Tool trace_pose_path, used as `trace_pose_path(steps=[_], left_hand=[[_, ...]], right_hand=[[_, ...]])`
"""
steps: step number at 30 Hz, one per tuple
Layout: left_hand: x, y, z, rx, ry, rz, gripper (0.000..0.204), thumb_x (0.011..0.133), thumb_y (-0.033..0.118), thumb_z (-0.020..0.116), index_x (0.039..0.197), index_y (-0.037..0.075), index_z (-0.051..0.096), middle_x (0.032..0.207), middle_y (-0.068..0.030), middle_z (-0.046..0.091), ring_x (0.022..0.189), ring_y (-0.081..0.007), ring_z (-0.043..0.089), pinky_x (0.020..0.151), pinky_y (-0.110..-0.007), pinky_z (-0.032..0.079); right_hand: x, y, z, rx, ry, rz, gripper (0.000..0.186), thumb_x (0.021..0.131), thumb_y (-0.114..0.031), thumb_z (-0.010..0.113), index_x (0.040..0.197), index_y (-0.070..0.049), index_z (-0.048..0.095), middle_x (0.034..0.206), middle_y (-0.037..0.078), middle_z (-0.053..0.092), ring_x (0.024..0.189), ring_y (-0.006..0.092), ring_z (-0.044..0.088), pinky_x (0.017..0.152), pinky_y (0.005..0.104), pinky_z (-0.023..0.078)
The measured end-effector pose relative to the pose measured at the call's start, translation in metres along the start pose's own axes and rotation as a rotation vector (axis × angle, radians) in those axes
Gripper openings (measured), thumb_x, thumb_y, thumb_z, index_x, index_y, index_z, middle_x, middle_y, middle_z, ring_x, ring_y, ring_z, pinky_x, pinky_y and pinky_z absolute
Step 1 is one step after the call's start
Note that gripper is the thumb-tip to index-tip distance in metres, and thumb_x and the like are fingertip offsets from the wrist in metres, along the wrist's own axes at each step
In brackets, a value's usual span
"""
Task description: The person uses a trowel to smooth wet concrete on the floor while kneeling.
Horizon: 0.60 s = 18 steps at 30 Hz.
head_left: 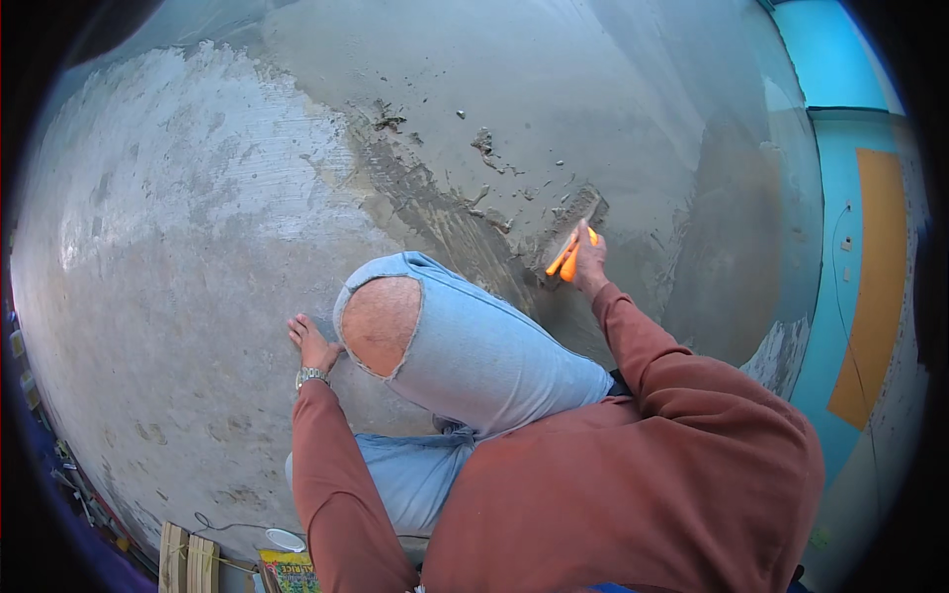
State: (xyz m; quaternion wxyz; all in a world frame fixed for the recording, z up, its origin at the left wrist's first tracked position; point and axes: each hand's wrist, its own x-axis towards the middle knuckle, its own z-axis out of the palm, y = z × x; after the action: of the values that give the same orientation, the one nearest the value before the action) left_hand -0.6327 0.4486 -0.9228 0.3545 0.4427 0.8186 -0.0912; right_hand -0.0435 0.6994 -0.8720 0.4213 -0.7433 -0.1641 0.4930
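Observation:
My right hand is closed round the orange handle of a plastering trowel, whose blade lies on wet grey cement spread over the floor. Wet mortar clings about the blade. Loose clumps of mortar lie ahead and to the left of it. My left hand, with a metal watch at the wrist, rests on the dry concrete floor beside my knee. Its fingers are stretched out and it holds nothing.
A turquoise wall with an orange panel and a hanging cable borders the right side. Behind me at lower left are wooden boards, a white round lid and a yellow bag. A darker cement patch lies to the right.

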Motion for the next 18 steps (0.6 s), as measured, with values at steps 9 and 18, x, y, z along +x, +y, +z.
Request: trace_pose_path(steps=[9,18], left_hand=[[-0.004,0.008,-0.008,-0.056,0.008,-0.063,0.143,0.071,0.035,0.096,0.165,-0.014,-0.001,0.173,-0.0406,-0.002,0.163,-0.0530,-0.006,0.134,-0.053,0.003],[-0.013,0.024,-0.024,-0.035,0.019,-0.113,0.152,0.068,0.044,0.099,0.165,-0.013,-0.004,0.173,-0.0404,-0.004,0.162,-0.0543,-0.008,0.134,-0.054,0.005]], right_hand=[[-0.022,-0.031,0.243,0.056,-0.309,-0.097,0.039,0.102,-0.042,0.074,0.107,-0.010,0.053,0.079,0.003,0.057,0.057,0.0168,0.057,0.052,0.0355,0.052],[0.003,-0.065,0.412,-0.070,-0.431,-0.190,0.038,0.102,-0.040,0.074,0.106,-0.008,0.054,0.074,0.004,0.056,0.055,0.0190,0.058,0.052,0.0384,0.053]])
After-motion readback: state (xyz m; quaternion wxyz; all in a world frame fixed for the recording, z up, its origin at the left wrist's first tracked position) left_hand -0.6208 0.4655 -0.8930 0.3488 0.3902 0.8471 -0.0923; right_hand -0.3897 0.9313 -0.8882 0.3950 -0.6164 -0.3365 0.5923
